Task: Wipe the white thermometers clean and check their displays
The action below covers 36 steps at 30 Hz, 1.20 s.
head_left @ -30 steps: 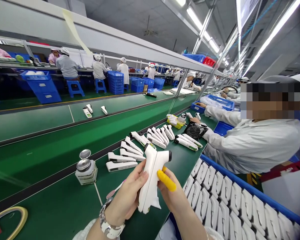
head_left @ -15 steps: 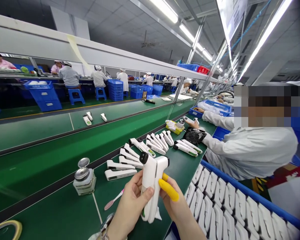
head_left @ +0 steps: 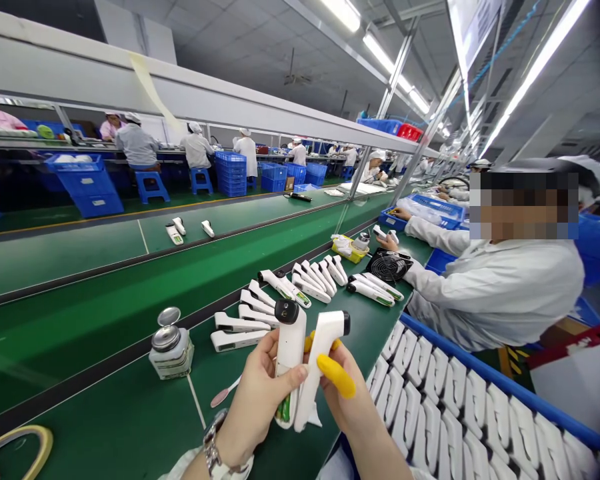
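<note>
My left hand (head_left: pixel 255 400) is closed around a white infrared thermometer (head_left: pixel 291 343) with a black sensor end, its handle showing green inside near the bottom. In my right hand (head_left: pixel 347 400), which wears yellow finger covers, a second white thermometer (head_left: pixel 316 373) is gripped upright with its black tip pointing right. The two stand side by side, heads apart, the handles close together lower down. A bit of white material (head_left: pixel 314 417) shows behind the right one's lower end. Beyond my hands, several thermometers (head_left: pixel 240 340) lie in a row on the green bench (head_left: pixel 175 413).
On the left stand a glass dispenser bottle (head_left: pixel 171 353) with its metal lid up, a pink brush (head_left: pixel 223 395) and a tape roll (head_left: pixel 40 443). A blue crate (head_left: pixel 510 383) of thermometers is at right. Past it a co-worker (head_left: pixel 520 287) sits near a black fan (head_left: pixel 389 265).
The two thermometers have moved apart at their heads, and the left one has turned so its black end faces me more. The co-worker's hand has shifted slightly.
</note>
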Motion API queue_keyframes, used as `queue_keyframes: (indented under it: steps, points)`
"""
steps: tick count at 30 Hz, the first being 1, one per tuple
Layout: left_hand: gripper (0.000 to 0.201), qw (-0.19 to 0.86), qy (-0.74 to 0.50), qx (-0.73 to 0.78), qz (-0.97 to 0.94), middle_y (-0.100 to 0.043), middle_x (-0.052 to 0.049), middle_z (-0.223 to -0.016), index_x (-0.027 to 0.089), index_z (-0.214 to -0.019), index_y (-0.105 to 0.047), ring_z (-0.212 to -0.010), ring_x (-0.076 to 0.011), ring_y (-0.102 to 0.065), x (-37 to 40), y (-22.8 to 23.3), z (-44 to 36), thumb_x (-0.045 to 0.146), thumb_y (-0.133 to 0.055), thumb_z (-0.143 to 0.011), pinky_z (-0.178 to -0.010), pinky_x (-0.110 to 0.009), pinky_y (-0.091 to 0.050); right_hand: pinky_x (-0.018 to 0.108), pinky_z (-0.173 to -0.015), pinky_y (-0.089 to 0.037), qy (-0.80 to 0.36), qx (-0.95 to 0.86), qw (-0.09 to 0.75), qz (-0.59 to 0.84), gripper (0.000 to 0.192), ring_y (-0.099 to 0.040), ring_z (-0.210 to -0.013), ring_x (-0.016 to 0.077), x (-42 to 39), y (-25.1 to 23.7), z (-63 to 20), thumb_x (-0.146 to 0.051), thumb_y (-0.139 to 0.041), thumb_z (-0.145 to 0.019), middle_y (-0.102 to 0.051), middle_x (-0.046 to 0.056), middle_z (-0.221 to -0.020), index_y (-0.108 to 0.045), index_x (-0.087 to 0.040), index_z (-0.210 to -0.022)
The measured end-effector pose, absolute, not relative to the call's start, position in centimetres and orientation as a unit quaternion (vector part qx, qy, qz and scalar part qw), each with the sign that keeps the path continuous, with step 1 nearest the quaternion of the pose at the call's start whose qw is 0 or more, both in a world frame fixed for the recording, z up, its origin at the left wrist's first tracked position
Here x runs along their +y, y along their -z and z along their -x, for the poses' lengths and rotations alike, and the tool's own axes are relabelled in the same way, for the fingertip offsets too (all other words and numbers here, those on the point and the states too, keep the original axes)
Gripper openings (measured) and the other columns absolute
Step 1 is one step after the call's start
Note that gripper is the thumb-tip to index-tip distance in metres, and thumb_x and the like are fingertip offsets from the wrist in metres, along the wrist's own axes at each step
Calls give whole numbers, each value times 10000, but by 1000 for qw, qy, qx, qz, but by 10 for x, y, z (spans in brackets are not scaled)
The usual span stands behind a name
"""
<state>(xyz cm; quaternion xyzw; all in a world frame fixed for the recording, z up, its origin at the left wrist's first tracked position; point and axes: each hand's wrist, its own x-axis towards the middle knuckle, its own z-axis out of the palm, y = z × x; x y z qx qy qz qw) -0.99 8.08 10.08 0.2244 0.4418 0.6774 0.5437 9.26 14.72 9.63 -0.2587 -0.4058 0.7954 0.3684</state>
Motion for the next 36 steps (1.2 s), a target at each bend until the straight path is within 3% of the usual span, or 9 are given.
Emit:
queue_keyframes:
  steps: [8,13,17,21,28,36]
  points:
    - [481,554,-674,430,-233,-623,-78,-1105,209,-1134,-417,-997,-213,-594,81,-99,10,184,-680,-732,-865,-356,-476,339,-770,-479,-824,-353,369,244,240,-638,-784,192,151,-90,-94,-341,-690,-740,-704,40,-858,-638,-204,-931]
    - [470,554,-678,426,-225,-658,-59,-1003,179,-1117,-483,-916,-199,-620,84,-97,13,160,-701,-701,-830,-331,-485,351,-794,-481,-841,-347,348,225,245,-646,-774,193,149,-92,-96,-324,-668,-761,-710,38,-845,-642,-201,-972]
    - [469,568,-686,395,-225,-622,-75,-1119,198,-1153,-494,-1031,-238,-577,84,-100,14,168,-675,-721,-895,-358,-449,356,-831,-472,-835,-348,355,237,275,-648,-838,206,149,-91,-96,-330,-668,-761,-711,39,-916,-638,-214,-1008]
    - [464,612,-664,365,-227,-626,-123,-1118,168,-1204,-483,-1009,-276,-593,82,-106,19,161,-616,-759,-849,-381,-473,371,-823,-479,-847,-345,324,243,264,-649,-858,222,151,-92,-96,-373,-665,-760,-716,39,-890,-649,-229,-981]
    - [427,644,-654,346,-195,-643,-107,-1106,169,-1224,-507,-949,-215,-618,77,-111,27,193,-569,-802,-799,-286,-484,397,-823,-476,-851,-304,347,253,226,-646,-831,228,151,-95,-93,-339,-676,-748,-715,33,-870,-660,-224,-943]
    - [455,675,-636,302,-220,-627,-98,-1136,215,-1293,-440,-1035,-225,-589,74,-116,32,125,-488,-850,-846,-317,-471,418,-813,-488,-845,-305,362,251,286,-636,-897,264,142,-109,-101,-363,-716,-697,-711,44,-889,-671,-252,-957]
